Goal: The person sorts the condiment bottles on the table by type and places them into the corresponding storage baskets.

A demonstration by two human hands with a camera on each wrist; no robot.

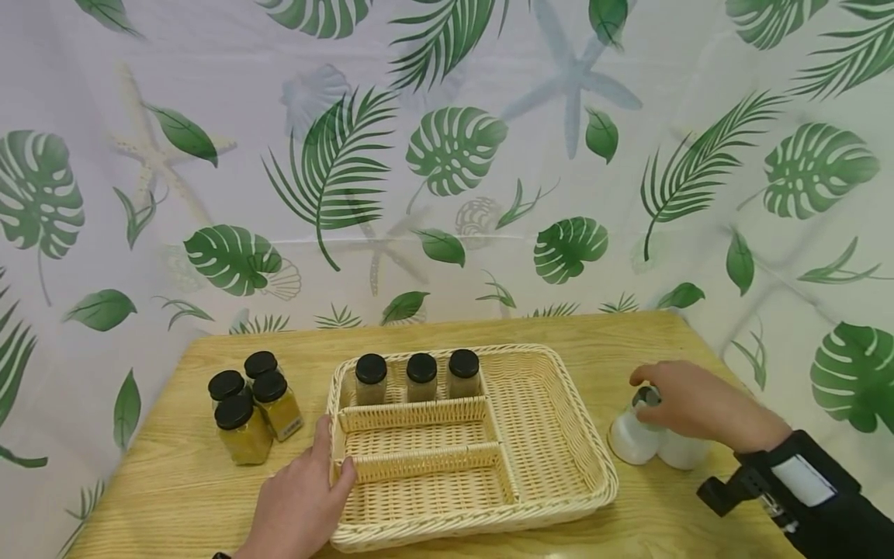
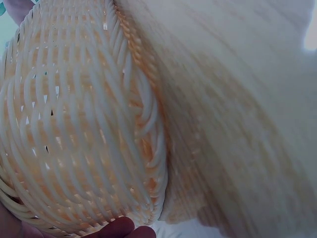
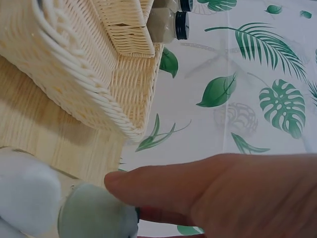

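Note:
A pale wicker basket (image 1: 552,435) with dividers sits in front of me. My left hand (image 1: 296,497) grips its left rim, thumb over the edge; in the left wrist view, fingertips (image 2: 119,229) show at the basket's woven side. Three black-lidded jars (image 1: 422,379) stand in a row in the rear left compartment. Off to the right, my right hand (image 1: 687,404) holds a small pale-green jar (image 3: 96,213) with a dark lid, partly hidden by the fingers. Right by that hand are white jars (image 1: 634,441), seen as rounded white shapes in the right wrist view.
Left of the basket, several black-lidded jars (image 1: 244,442) with yellowish contents stand clustered together. The wooden table (image 1: 161,466) meets a leaf-patterned cloth (image 1: 447,272) along its back edge. The basket's front, middle and right compartments show bare weave.

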